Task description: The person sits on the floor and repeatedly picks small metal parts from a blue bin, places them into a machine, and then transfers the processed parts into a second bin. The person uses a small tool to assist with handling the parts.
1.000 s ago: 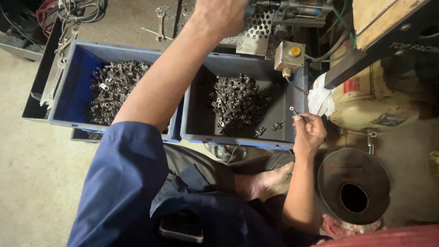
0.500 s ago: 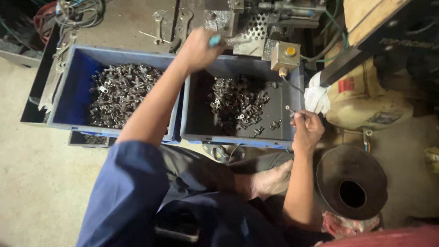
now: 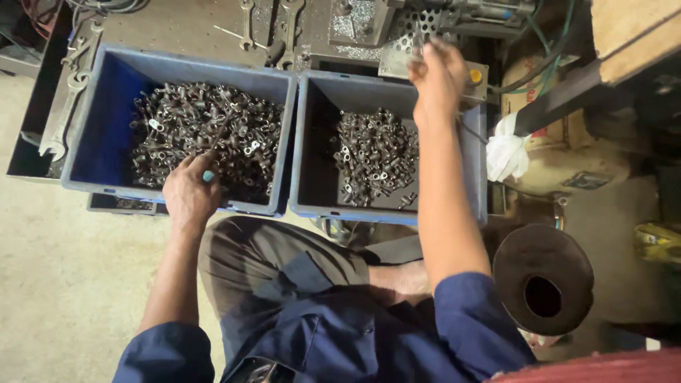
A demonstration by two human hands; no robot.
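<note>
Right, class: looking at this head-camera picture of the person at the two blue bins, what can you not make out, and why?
- Head view: what the right hand holds by the machine; motion blur smears the fingers.
- Head view: whether the left hand in the left bin has a grip on any metal part; its back hides the fingertips.
- Head view: the machine's top, cut off by the upper edge.
- Head view: shapes of single parts in the right bin; too small.
</note>
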